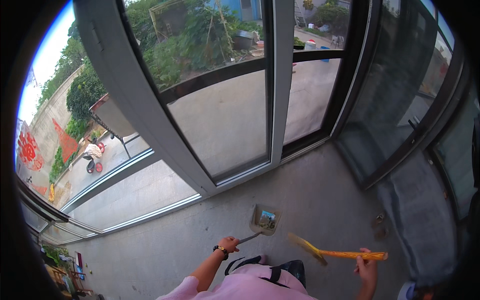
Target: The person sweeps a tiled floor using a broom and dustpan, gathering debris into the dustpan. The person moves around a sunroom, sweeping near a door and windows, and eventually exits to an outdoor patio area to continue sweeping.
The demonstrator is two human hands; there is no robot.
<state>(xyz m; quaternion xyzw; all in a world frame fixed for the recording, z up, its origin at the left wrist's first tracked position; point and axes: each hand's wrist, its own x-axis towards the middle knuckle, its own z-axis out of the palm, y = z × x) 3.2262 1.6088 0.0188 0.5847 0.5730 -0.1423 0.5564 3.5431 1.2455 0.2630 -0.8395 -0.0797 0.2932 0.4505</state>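
My left hand [230, 244] is closed round the dark handle of a dustpan [255, 221], which is on or just above the grey floor in front of me. In the pan are a blue-and-white scrap [267, 216] and some greenish-brown debris. To the right, my right hand [366, 267] grips the orange wood-grain handle of a hand brush [340, 254]. The yellow brush head points left toward the dustpan, apart from it, and its bristle ends look blurred.
Grey-framed glass doors [220, 125] stand ahead, with a paved yard and plants beyond. A glass door panel [390, 90] is at the right, near a grey mat [420, 220]. Brownish shoes [380, 225] sit on the floor beside the mat. A wheeled red-and-black item [94, 164] shows outside at left.
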